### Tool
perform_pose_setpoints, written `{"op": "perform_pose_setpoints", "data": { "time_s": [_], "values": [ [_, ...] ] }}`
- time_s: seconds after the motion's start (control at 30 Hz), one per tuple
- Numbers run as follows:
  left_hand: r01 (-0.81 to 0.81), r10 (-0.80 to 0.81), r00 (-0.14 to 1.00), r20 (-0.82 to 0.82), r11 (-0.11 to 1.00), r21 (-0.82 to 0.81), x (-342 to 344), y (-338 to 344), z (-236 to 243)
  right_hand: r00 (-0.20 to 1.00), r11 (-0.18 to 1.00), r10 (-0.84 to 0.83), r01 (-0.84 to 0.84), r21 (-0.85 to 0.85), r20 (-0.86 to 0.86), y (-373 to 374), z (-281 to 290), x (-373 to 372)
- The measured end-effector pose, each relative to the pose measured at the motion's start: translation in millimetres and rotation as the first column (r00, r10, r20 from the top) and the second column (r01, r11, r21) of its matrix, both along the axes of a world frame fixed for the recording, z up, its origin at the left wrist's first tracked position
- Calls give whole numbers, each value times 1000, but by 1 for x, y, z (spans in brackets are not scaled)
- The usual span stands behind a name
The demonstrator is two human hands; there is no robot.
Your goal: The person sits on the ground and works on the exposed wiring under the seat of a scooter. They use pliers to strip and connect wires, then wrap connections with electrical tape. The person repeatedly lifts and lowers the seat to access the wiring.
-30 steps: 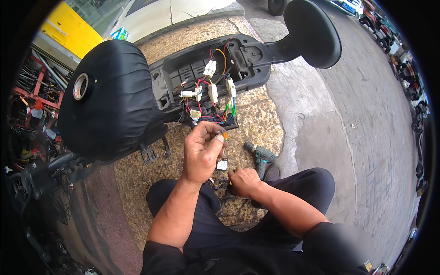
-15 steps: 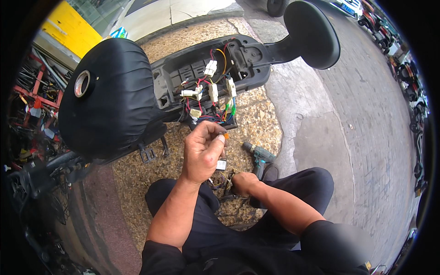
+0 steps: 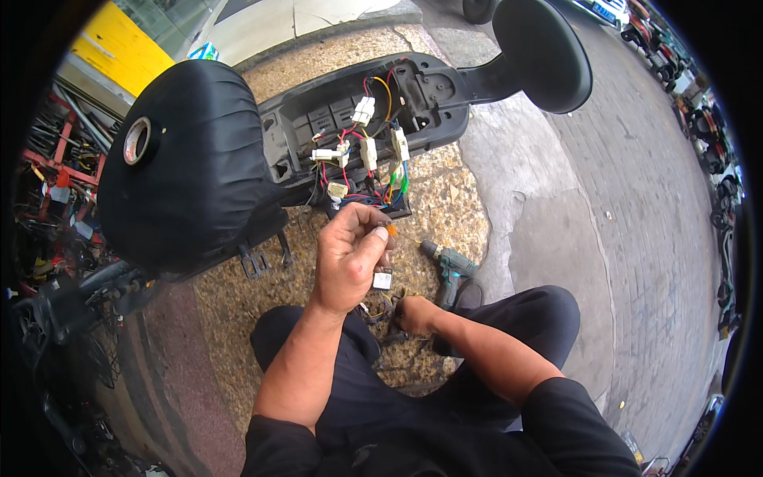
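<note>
My left hand (image 3: 350, 262) pinches a small orange part (image 3: 391, 230) just below a cluster of white connectors (image 3: 368, 154) and coloured wires in the scooter's open black body (image 3: 433, 123). My right hand (image 3: 420, 316) is low between my knees, fingers curled down at some dark wiring (image 3: 370, 315); what it grips is hidden. Just above the right hand lies a small box with a pale top (image 3: 382, 280). A teal cordless drill (image 3: 451, 262) lies on the pebbled slab to the right of my hands.
A black padded seat (image 3: 191, 183) carrying a tape roll (image 3: 129, 148) is at left, beside a red rack of tools (image 3: 60, 167). A black backrest (image 3: 540, 56) rises at upper right. Grey paving (image 3: 636, 238) runs along the right, with parked vehicles along its edge.
My right hand's fingers have curled further down and out of sight. My left hand keeps its pinch on the orange part; it and the scene sit slightly higher in the picture.
</note>
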State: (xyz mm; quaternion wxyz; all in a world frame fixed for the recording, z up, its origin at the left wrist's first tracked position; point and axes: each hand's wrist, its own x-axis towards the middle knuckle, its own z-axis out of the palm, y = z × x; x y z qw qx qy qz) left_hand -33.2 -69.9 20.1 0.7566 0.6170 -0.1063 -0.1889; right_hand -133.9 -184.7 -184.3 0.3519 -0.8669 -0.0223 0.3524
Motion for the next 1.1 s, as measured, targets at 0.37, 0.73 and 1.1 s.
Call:
{"op": "perform_pose_setpoints", "data": {
  "time_s": [0.37,0.73,1.1],
  "values": [
    [-4,4,1000,4,999,46,-1,0,-2,968,988,-141,125,-86,-207,-9,27,18],
    [145,-139,971,-194,989,19,-3,0,1,818,110,-444,455,883,-366,-68,162,58],
    [220,-219,944,-246,975,-27,-4,-3,0,822,-38,-310,491,871,-477,-72,156,56]
  ]
}}
